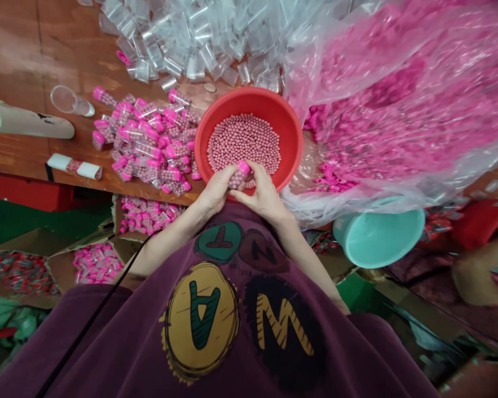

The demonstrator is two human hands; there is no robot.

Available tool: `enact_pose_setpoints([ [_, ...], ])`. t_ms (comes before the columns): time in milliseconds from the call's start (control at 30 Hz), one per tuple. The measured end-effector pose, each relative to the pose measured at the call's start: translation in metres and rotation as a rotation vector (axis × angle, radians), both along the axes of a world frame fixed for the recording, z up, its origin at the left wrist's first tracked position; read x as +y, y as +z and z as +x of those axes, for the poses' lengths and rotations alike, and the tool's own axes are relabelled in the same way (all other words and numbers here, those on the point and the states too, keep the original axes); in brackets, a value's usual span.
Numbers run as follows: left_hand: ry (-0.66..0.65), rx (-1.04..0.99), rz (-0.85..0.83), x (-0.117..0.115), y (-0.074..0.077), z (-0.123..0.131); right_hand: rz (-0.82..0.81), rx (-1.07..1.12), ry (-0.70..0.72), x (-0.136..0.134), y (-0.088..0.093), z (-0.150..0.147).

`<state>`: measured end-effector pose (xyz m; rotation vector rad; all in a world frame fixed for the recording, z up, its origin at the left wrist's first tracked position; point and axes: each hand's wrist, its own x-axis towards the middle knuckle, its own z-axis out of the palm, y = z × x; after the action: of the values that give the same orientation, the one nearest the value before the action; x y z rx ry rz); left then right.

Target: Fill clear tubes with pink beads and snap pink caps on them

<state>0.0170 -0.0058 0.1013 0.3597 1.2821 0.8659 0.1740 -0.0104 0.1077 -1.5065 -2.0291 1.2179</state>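
from my feed: basin (249, 99) on table (16, 72), beads (244, 142) in it; filled vials (149, 143) left of it, empty vials (191, 50) behind, plastic bag (398, 94) right.

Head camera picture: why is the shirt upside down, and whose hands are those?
A camera worn on a person's head took this picture, looking down, so their own purple shirt looks upside down. The left hand and right hand are the person's. Together they hold a small clear tube with a pink cap, at the edge of a red basin of pink beads. On the wooden table lie pink-capped tubes, loose clear tubes and a plastic bag of pink caps.
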Motion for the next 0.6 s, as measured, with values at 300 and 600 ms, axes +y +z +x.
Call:
enact_pose_setpoints([
  [300,0.373,0.919,0.301,0.001,-0.044,-0.147,-0.111,-0.297,-0.087,0.028,-0.086,0.026],
  [600,-0.213,0.687,0.425,0.005,-0.045,-0.075,-0.130,-0.455,0.214,0.033,-0.109,-0.024],
])
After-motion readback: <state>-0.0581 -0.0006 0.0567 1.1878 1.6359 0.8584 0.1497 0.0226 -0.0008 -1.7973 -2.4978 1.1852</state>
